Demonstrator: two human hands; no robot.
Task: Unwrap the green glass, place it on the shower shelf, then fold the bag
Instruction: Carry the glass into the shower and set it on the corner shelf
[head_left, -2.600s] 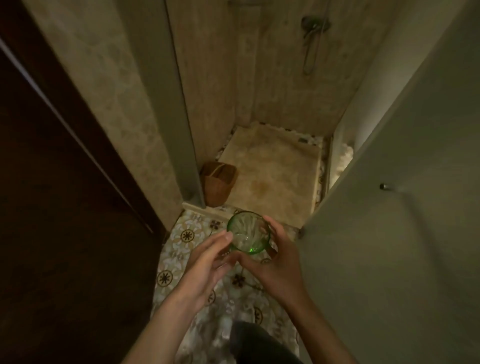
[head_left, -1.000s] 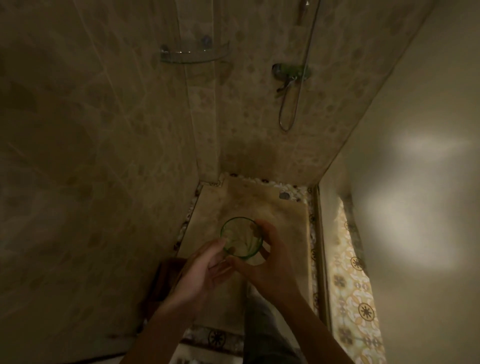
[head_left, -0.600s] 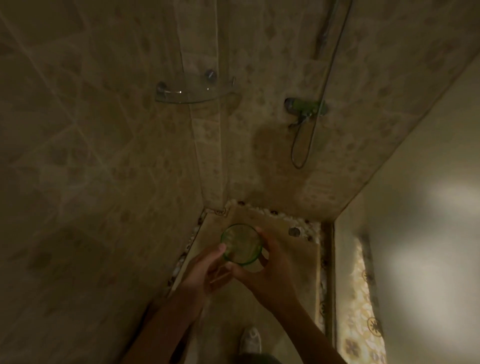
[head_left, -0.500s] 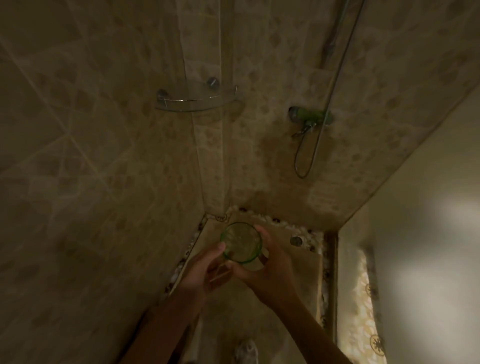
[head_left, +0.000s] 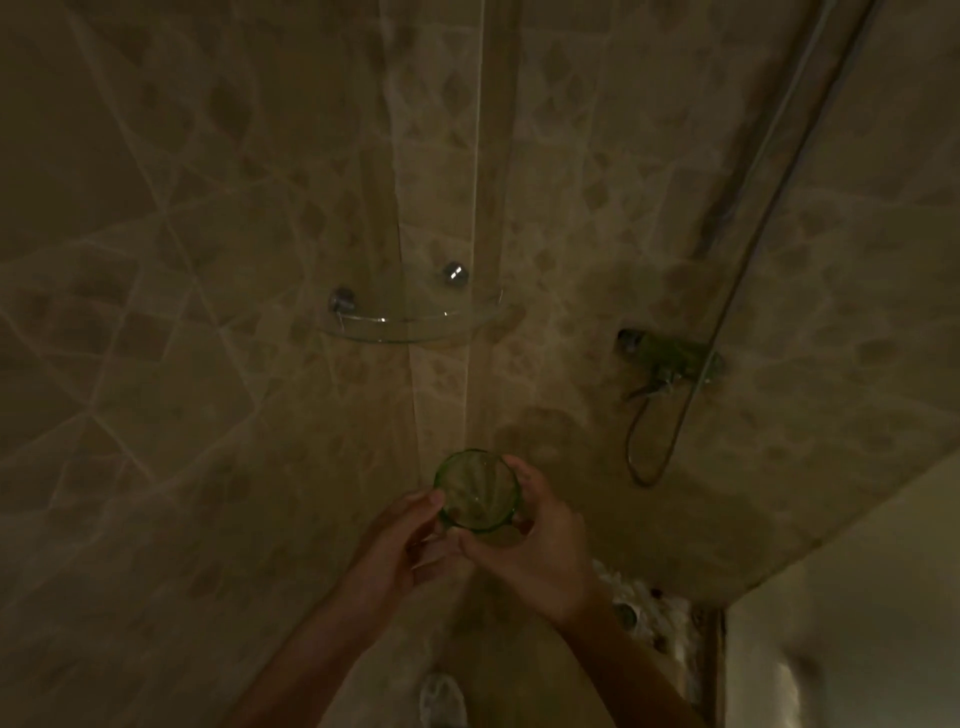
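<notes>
Glass (head_left: 477, 491): green, mouth toward the camera, held low in the shower's corner, well below the shelf (head_left: 410, 332).
Right hand (head_left: 530, 551): fingers and thumb curled round the glass from the right and below — the main grip.
Left hand (head_left: 400, 540): fingertips touch the rim's left side; the fingers look only lightly bent, steadying.
Wrapping: whether any clings to the glass cannot be told in this dim light.
Shelf: clear glass quarter-round on two chrome studs in the tiled corner.
Step in hand: judged, carrying the glass up to the shelf.
Technique: lift upright, clear the shelf's front rail, set the base down flat toward the corner — release only once it stands.
</notes>
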